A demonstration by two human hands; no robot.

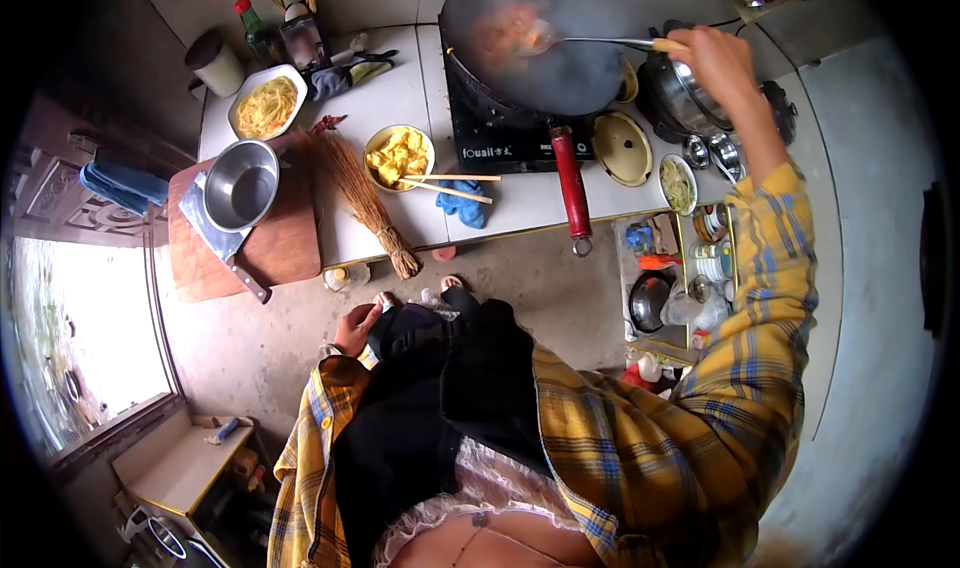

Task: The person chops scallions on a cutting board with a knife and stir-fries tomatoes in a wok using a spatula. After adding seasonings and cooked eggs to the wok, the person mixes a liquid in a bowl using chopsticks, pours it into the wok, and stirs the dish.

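My right hand is closed round the wooden end of a long-handled cooking spatula. The spatula's metal head rests in reddish food inside a dark wok, and steam blurs the food. The wok sits on a black induction cooker, its red handle pointing toward me. My left hand hangs low by my left thigh, fingers loosely bent and apart, with nothing seen in it.
A bowl of scrambled egg with chopsticks, a blue cloth and a straw brush lie left of the cooker. A cleaver and metal bowl are on the cutting board. Shredded food fills a white dish.
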